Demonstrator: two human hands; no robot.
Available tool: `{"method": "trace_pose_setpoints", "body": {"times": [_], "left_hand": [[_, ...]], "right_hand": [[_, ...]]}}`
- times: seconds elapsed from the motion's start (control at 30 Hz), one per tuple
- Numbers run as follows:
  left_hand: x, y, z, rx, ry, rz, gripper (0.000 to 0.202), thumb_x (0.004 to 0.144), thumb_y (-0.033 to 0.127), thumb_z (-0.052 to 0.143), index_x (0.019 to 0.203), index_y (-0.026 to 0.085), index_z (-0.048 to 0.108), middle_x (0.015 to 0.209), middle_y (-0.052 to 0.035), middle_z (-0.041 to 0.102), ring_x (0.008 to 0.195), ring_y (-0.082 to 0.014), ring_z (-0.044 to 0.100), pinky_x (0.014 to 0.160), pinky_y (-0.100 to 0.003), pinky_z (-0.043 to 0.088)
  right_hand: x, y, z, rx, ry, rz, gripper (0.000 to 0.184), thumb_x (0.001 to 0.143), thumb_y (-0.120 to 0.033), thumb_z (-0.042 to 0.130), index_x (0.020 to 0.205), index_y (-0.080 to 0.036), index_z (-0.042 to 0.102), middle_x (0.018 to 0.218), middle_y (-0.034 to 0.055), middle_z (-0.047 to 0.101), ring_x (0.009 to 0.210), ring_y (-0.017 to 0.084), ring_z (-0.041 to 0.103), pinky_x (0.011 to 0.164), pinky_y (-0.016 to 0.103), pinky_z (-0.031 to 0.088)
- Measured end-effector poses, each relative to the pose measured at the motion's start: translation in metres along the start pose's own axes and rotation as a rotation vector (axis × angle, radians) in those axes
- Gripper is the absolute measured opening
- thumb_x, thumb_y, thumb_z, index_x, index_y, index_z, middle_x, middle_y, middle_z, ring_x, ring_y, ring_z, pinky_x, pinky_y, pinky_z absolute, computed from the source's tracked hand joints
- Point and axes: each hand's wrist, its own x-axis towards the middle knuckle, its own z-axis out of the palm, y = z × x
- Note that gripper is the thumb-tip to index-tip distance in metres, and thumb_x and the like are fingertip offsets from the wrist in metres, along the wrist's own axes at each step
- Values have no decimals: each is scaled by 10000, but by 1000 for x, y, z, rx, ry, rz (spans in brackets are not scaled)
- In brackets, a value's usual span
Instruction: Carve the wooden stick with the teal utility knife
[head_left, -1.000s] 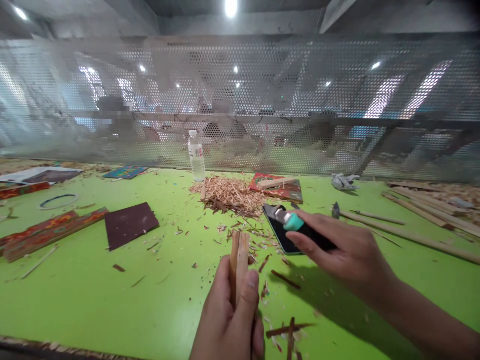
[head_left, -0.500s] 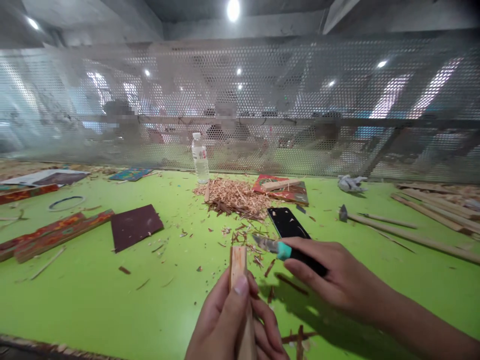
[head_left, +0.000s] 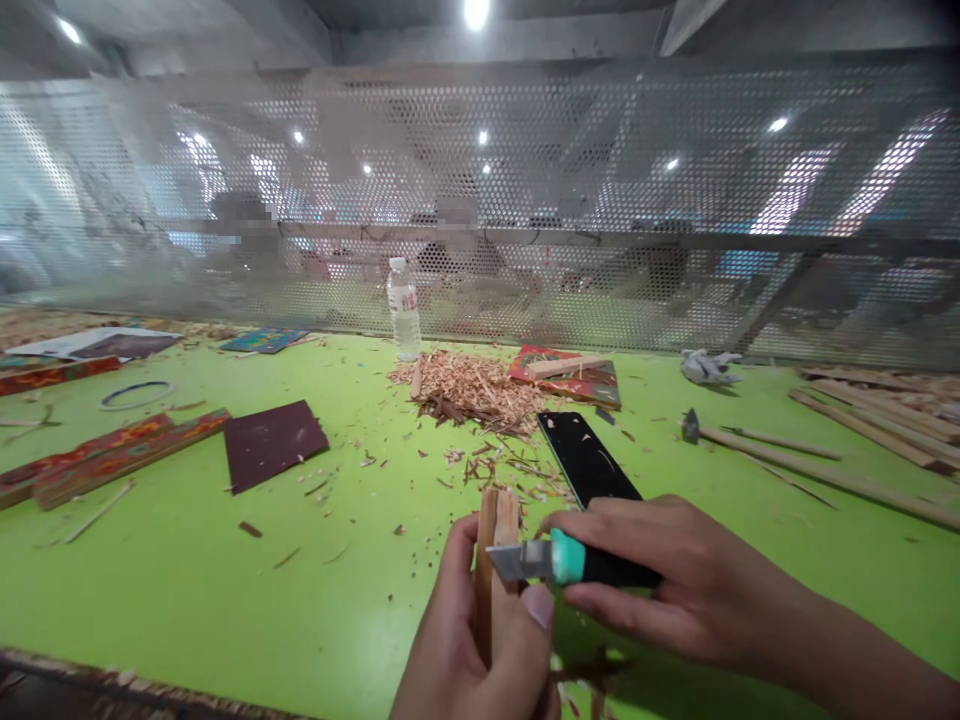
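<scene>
My left hand (head_left: 480,640) is wrapped around a short wooden stick (head_left: 486,590), its far end pointing away from me and its thumb side turned up. In my right hand (head_left: 667,580) is a utility knife (head_left: 574,560) with a black and turquoise handle. Its blade lies across the upper part of the stick, close to my left thumb; whether it cuts in I cannot tell. Behind the knife hand a black phone (head_left: 585,455) lies flat with a few chips on it. Wood shavings (head_left: 476,390) are heaped beyond the stick.
On the green table (head_left: 360,600) stands a water bottle (head_left: 405,315) behind the shavings. Brown sandpaper (head_left: 274,445) and painted wood strips (head_left: 131,460) lie left. A hammer (head_left: 787,460), crumpled paper (head_left: 709,367) and wood sticks (head_left: 877,420) lie right. A perforated screen (head_left: 525,200) closes the back.
My right hand has brought the knife left and down, from beside the stick to over it. My left hand has shifted slightly right and turned the stick, showing its brown side.
</scene>
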Motion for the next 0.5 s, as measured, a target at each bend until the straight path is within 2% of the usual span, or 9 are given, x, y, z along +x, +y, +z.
{"method": "trace_pose_setpoints", "body": {"times": [0.1, 0.2, 0.37, 0.5], "left_hand": [[2, 3, -1, 74, -38, 35, 1029, 780, 659, 832, 1559, 220, 323, 711, 53, 611, 459, -60, 439, 455, -171, 394], [3, 5, -1, 124, -32, 31, 1022, 766, 647, 848, 1534, 201, 342, 718, 57, 603, 477, -50, 453, 465, -152, 372], [3, 7, 0, 174, -15, 26, 849, 813, 642, 803, 1455, 208, 458, 697, 78, 568, 414, -37, 398, 420, -166, 365], [2, 8, 3, 228, 42, 19, 708, 809, 681, 784, 1276, 189, 580, 578, 87, 530, 394, -61, 412, 405, -166, 350]], "right_hand": [[-4, 0, 2, 11, -62, -9, 334, 1094, -444, 523, 1249, -190, 674, 811, 23, 701, 694, 162, 653, 608, 267, 434], [-3, -2, 2, -34, -68, -23, 407, 1112, -499, 461, 1214, -177, 688, 774, 22, 686, 658, 160, 640, 580, 275, 412], [1, -6, 1, -118, 0, -67, 435, 1132, -496, 416, 1181, -158, 687, 768, 23, 697, 663, 153, 655, 592, 269, 435], [-4, -4, 10, -170, 48, -65, 419, 1124, -489, 445, 1218, -154, 679, 773, 27, 695, 660, 161, 647, 590, 282, 448]]}}
